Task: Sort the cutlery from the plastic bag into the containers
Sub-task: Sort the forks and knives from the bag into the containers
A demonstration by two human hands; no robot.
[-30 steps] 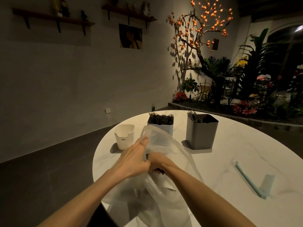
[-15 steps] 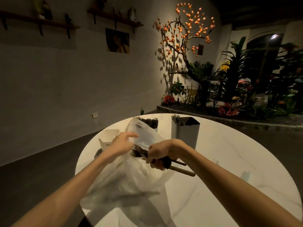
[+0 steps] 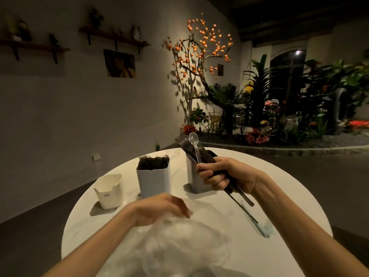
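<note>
Above table centre: right hand (image 3: 220,174) grips cutlery bundle (image 3: 191,148) | left hand (image 3: 161,208) loose-fingered on plastic bag (image 3: 179,242) near front edge

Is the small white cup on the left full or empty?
Empty, as far as shows: the white cup stands upright and its visible inside is bare, while the middle container beside it bristles with dark forks.
</note>
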